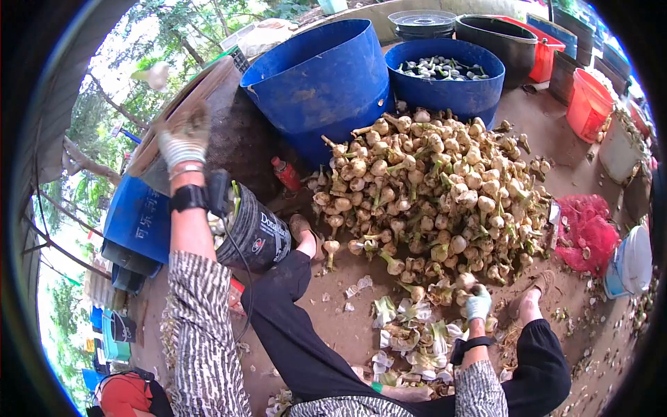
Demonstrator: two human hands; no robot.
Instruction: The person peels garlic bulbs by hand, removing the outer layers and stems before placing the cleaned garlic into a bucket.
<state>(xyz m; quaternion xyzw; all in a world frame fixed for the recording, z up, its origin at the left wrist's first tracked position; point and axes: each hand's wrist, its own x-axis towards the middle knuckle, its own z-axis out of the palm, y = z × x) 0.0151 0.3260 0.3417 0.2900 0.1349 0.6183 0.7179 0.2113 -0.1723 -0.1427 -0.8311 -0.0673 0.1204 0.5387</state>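
My left hand (pixel 183 139), in a light glove with a dirty palm, is raised at the upper left; motion blurs its fingers. A pale bulb (pixel 157 75) hangs in the air just above and left of it, apart from the hand. Low at the right, my right hand (pixel 478 304), also gloved, has its fingers closed at the lower edge of a big heap of garlic bulbs (pixel 431 187). What it holds is too small to make out. Loose peeled skins (pixel 417 333) lie on the ground beside it.
A black bucket (pixel 260 236) with bulbs stands below my left forearm. Behind the heap are a tall blue tub (pixel 319 83) and a blue tub holding bulbs (pixel 448 90). A red bottle (pixel 286 174), red net (pixel 587 233) and white bucket (pixel 629 260) are nearby.
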